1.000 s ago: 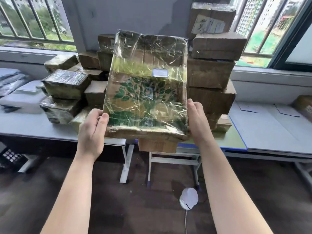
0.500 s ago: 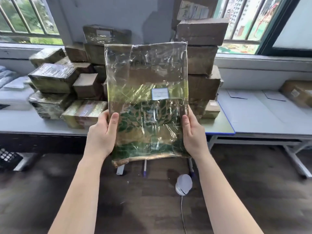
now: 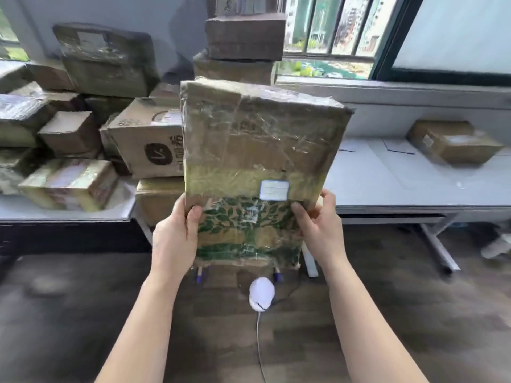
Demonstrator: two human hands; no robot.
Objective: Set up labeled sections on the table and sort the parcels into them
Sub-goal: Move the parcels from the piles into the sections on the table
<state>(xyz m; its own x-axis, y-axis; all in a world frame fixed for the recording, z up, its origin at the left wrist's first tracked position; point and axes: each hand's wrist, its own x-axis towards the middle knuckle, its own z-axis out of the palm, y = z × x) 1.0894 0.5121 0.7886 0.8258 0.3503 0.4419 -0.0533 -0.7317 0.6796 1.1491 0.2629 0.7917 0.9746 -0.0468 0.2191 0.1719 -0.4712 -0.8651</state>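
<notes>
1. Left of the left hand (image 3: 174, 239), boxes (image 3: 149, 145) are piled high.
2. Between the hands, a parcel (image 3: 257, 145) is held upright; its lower left edge is gripped by the left hand.
3. Its lower right edge is pinched by the right hand (image 3: 320, 230), below a label (image 3: 274, 190).
4. Right of that hand, one box (image 3: 453, 142) is seen on a table (image 3: 387, 186).

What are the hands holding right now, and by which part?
One tape-wrapped parcel, held in both hands: the left hand grips its lower left edge, and the right hand grips its lower right edge.
</notes>
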